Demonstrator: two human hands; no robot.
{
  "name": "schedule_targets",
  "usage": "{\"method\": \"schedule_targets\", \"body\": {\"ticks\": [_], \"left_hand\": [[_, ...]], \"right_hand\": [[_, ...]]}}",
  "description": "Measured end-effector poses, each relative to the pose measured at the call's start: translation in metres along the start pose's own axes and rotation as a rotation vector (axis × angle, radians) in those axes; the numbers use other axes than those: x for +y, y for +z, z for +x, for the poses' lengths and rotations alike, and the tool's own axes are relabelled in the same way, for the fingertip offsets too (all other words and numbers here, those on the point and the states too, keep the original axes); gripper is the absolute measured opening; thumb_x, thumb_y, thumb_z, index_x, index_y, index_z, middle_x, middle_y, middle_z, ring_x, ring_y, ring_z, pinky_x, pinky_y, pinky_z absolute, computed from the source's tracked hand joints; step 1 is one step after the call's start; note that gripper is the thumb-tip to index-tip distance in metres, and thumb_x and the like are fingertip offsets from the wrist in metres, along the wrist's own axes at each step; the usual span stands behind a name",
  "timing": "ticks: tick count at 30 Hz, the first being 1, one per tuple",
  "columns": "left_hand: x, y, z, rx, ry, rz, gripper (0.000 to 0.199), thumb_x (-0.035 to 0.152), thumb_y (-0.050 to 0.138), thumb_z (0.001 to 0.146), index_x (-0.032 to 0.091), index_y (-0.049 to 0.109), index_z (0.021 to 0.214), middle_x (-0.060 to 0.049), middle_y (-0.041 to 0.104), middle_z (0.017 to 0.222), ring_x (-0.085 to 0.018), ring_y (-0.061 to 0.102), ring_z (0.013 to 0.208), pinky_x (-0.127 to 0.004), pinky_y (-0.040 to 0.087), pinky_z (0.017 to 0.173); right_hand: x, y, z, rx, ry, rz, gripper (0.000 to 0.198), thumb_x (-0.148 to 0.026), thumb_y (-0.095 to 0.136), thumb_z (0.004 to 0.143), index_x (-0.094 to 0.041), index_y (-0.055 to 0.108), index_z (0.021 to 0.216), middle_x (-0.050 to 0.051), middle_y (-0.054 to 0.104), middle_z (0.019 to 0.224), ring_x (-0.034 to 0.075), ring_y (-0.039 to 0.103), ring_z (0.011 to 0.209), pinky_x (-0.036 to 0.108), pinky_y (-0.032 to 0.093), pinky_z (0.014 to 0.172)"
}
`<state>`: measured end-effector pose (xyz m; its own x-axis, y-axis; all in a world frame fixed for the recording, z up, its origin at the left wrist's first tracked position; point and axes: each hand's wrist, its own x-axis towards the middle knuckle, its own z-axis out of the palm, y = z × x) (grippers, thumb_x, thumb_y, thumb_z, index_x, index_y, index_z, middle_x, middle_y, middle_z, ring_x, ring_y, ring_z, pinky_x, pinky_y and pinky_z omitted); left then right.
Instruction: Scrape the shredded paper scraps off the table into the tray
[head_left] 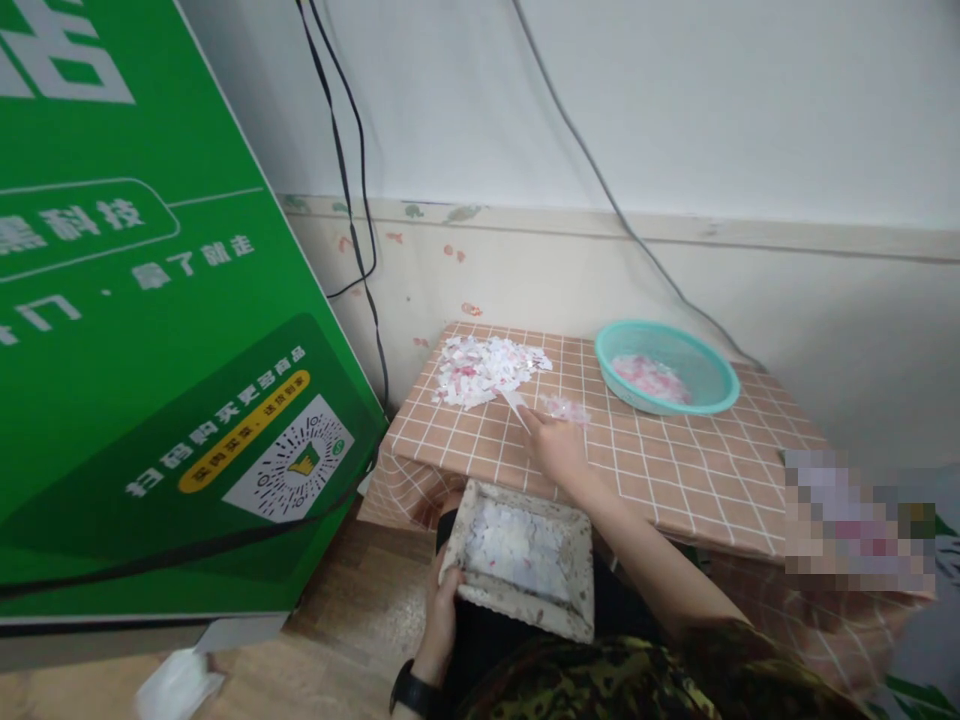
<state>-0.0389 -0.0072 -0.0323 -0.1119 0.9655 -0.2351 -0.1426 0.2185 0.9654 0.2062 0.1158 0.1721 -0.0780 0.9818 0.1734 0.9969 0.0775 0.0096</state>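
Note:
My left hand [441,612] grips the left rim of a worn, off-white rectangular tray [517,606], which rests tilted over my lap. White paper-like scraps lie in the tray. Between the fingers of my right hand [559,450] is a flat white strip [514,402]. Its far end reaches the front edge of a heap of white and pink scraps [484,370] on the table. Just beyond my right hand lies a small cluster of pale pink, shiny pieces [564,409].
A turquoise plastic basket [716,400] with pink and white pieces stands at the table's back right. A brown checked cloth [675,470] covers the table, against the wall. At left rises a green printed panel [187,290]; cables [577,130] hang along the wall.

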Motion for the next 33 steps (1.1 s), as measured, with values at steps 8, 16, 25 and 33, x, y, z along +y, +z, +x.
{"method": "schedule_targets", "body": {"ticks": [8, 16, 25, 33], "left_hand": [[-0.008, 0.000, 0.004, 0.052, 0.002, 0.015, 0.060, 0.056, 0.071, 0.070, 0.017, 0.076, 0.116, -0.014, 0.074, 0.125, -0.042, 0.059, 0.128, -0.055, 0.041, 0.113], [0.007, 0.001, 0.005, -0.023, 0.007, 0.054, 0.054, 0.050, 0.069, 0.071, 0.018, 0.076, 0.114, -0.012, 0.076, 0.121, -0.041, 0.062, 0.123, -0.054, 0.045, 0.109], [0.012, 0.006, 0.003, 0.067, 0.008, 0.112, 0.058, 0.060, 0.071, 0.068, 0.018, 0.078, 0.107, -0.014, 0.076, 0.116, -0.043, 0.060, 0.124, -0.057, 0.043, 0.111], [0.012, 0.005, -0.001, 0.087, 0.032, 0.132, 0.064, 0.065, 0.070, 0.069, 0.017, 0.077, 0.111, -0.016, 0.075, 0.119, -0.045, 0.058, 0.128, -0.059, 0.041, 0.113]], "right_hand": [[0.056, 0.005, -0.003, 0.190, 0.178, 0.171, 0.044, -0.029, 0.041, 0.100, -0.024, 0.067, 0.136, 0.011, 0.080, 0.106, 0.024, 0.074, 0.081, 0.029, 0.044, 0.066], [0.083, -0.014, -0.006, 0.359, 0.274, 0.407, 0.046, -0.040, 0.041, 0.099, -0.018, 0.079, 0.107, 0.010, 0.076, 0.074, 0.023, 0.070, 0.066, 0.029, 0.040, 0.061], [0.035, 0.004, 0.017, 0.213, 0.219, 0.589, 0.038, -0.035, 0.045, 0.097, -0.019, 0.079, 0.103, 0.010, 0.079, 0.088, 0.023, 0.072, 0.079, 0.029, 0.047, 0.071], [0.023, 0.005, 0.027, 0.179, 0.212, 0.492, 0.037, -0.031, 0.045, 0.097, -0.017, 0.078, 0.100, 0.010, 0.077, 0.082, 0.023, 0.070, 0.075, 0.029, 0.043, 0.069]]}}
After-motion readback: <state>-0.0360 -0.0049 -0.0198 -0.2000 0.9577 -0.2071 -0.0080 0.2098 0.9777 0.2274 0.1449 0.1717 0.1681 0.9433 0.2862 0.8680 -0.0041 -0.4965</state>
